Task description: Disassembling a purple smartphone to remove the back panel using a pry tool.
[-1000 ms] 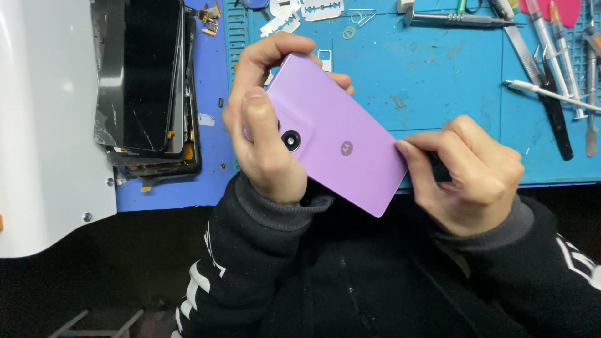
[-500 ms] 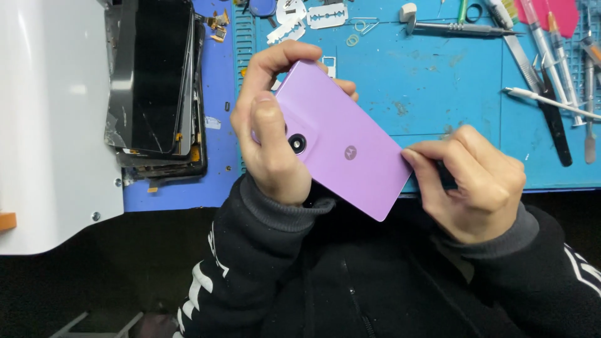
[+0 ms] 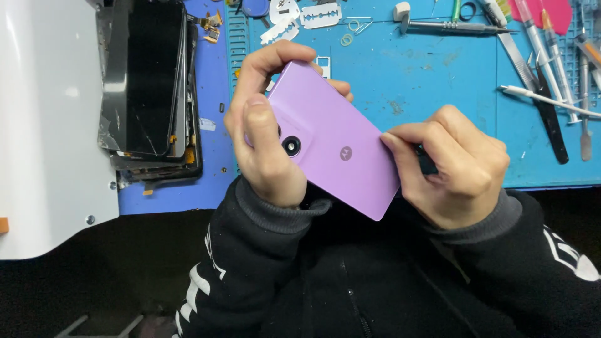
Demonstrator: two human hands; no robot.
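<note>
A purple phone (image 3: 335, 138) is held back-side up over the blue work mat (image 3: 426, 94), its camera lens near my left thumb. My left hand (image 3: 263, 134) wraps around the phone's camera end, thumb on the back and fingers curled over the far edge. At the phone's other end, my right hand (image 3: 454, 166) pinches a small dark tool (image 3: 427, 164) against the edge. Most of the tool is hidden by my fingers.
A stack of cracked black phone screens (image 3: 150, 94) lies at the left on the mat, beside a white machine housing (image 3: 47, 125). Tweezers, picks and screwdrivers (image 3: 544, 94) lie at the right. Razor blades (image 3: 319, 14) and small rings lie at the top.
Both hands and the phone have shifted only slightly; my right hand stays at the phone's lower right edge with the tool.
</note>
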